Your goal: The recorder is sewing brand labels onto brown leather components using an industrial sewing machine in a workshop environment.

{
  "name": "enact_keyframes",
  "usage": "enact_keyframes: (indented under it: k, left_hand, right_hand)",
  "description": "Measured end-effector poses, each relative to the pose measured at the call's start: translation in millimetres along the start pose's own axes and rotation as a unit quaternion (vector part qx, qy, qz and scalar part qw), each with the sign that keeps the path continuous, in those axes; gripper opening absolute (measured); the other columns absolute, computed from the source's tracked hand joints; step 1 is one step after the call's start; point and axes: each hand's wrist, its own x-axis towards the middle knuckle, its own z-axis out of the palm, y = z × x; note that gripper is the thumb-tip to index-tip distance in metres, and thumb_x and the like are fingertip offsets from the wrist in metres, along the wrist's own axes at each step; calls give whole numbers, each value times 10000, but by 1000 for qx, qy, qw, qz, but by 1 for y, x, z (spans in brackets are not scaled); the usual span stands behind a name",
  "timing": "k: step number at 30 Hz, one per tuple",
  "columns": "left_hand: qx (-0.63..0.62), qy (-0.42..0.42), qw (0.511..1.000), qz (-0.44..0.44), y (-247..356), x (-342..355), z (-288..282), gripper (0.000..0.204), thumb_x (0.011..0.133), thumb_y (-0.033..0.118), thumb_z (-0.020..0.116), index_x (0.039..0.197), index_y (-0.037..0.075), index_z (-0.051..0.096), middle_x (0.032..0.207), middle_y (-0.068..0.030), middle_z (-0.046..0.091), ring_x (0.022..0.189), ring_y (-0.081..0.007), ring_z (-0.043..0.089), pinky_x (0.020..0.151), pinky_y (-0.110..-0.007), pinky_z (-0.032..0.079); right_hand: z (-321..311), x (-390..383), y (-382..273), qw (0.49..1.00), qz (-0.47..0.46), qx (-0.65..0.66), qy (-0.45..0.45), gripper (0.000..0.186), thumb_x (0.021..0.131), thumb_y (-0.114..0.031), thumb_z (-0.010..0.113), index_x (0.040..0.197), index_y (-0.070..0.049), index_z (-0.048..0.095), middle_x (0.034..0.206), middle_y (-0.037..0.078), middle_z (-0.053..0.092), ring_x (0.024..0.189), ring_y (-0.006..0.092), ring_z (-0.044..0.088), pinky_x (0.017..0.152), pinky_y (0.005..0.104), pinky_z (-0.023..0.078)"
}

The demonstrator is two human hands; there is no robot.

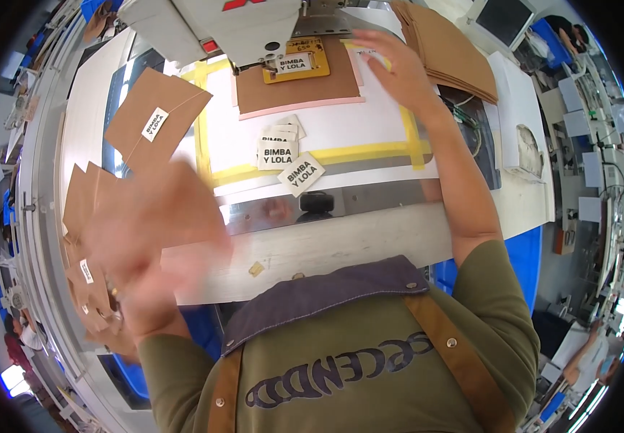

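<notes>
My right hand (396, 78) is open beside the sewing machine head (218, 25), its fingers stretched over the right edge of the white work sheet (326, 130). Under the machine lies a brown panel (254, 97) with pink edging, topped by a yellow template (319, 68) framing a white label (292, 63). My left hand (156, 224) is smeared by motion over the table's left side; whether it holds anything cannot be made out. Just beyond it lies a brown piece (164, 94) with a label sewn on. Loose white labels (277, 155) form a small pile near the sheet's front edge.
A stack of brown panels (445, 50) stands at the back right. More labelled brown pieces (84, 289) are heaped at the left edge. A metal strip (377, 198) crosses the table's front. Blue bins (525, 263) sit below it. Other people (590, 368) work at far benches.
</notes>
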Motion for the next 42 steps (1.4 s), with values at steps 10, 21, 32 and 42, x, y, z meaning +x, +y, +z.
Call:
enact_keyframes:
  k: [10, 21, 32, 42]
  left_hand:
    - [423, 23, 899, -107, -183, 15, 12, 456, 983, 166, 788, 1421, 67, 708, 1519, -142, 655, 1430, -390, 567, 1186, -492, 488]
    - [378, 26, 921, -94, -230, 35, 11, 377, 1029, 185, 741, 1398, 106, 750, 1524, -103, 624, 1386, -372, 498, 1196, -469, 465]
    - [364, 10, 929, -68, -243, 36, 5, 373, 1024, 230, 756, 1385, 137, 774, 1578, -24, 631, 1455, -360, 487, 1266, -475, 393]
    - [388, -8, 920, -48, -241, 36, 5, 417, 1014, 149, 741, 1424, 77, 732, 1598, -39, 622, 1447, -343, 472, 1277, -454, 376]
  right_hand:
    - [-2, -6, 27, 987, 137, 55, 62, 275, 1058, -160, 658, 1294, -94, 782, 1473, 110, 690, 1271, 300, 688, 1036, 404, 577]
    - [-1, -11, 36, 995, 84, 28, 43, 260, 1070, -186, 667, 1282, -89, 783, 1499, 116, 680, 1272, 306, 689, 1020, 408, 575]
    - [3, -9, 25, 990, 138, 35, -12, 270, 1066, -96, 634, 1296, -68, 775, 1514, 100, 676, 1125, 203, 713, 996, 328, 560]
    - [3, -8, 21, 987, 146, 59, -8, 252, 1055, -126, 654, 1259, -47, 779, 1497, 113, 687, 1036, 249, 748, 972, 352, 578]
